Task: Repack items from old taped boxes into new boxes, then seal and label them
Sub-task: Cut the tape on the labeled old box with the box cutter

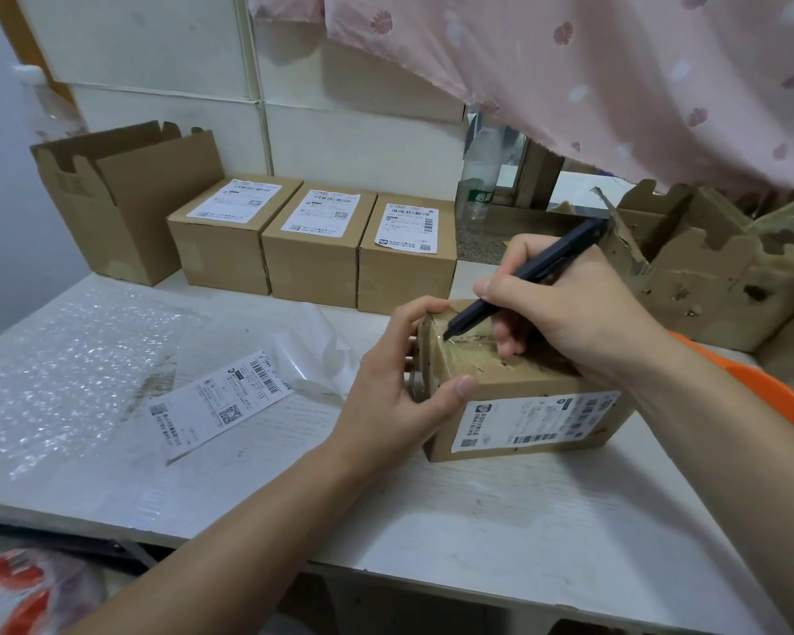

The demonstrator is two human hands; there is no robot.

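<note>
Old taped box [523, 396]: on white table [477, 511], right of centre, near front edge, label on near face. L hand [399, 378] clamped on its left end, fingers curled over the top edge, thumb on the near face. R hand [564, 313] closed in a pinch on a dark pen-like tool [523, 277], tip touching the taped top seam. Can't tell if it is a pen or a cutter.

Surroundings:
- Back row, against wall: 3 sealed labelled boxes [315, 249], side by side, touching.
- Left of them: taller open box [125, 199], flaps up.
- Right rear: torn old boxes [707, 286], ragged edges, open tops.
- Loose shipping label [216, 401] flat on table, left of L hand, lying on clear film.
- Bubble wrap [65, 359] spread over table's left part.
- Clear plastic bottle [477, 176] upright behind the row.
- Orange item [762, 387] at right, partly hidden by R forearm; type unclear.

Obstructions: R hand covers the right part of the box top. Pink patterned fabric [569, 61] hangs from above and screens the rear of the torn boxes.

Surface/room: table white, wood-grain, scuffed. Wall [157, 48] pale, tiled. Red-and-white bag [15, 588] below table edge, lower left.
</note>
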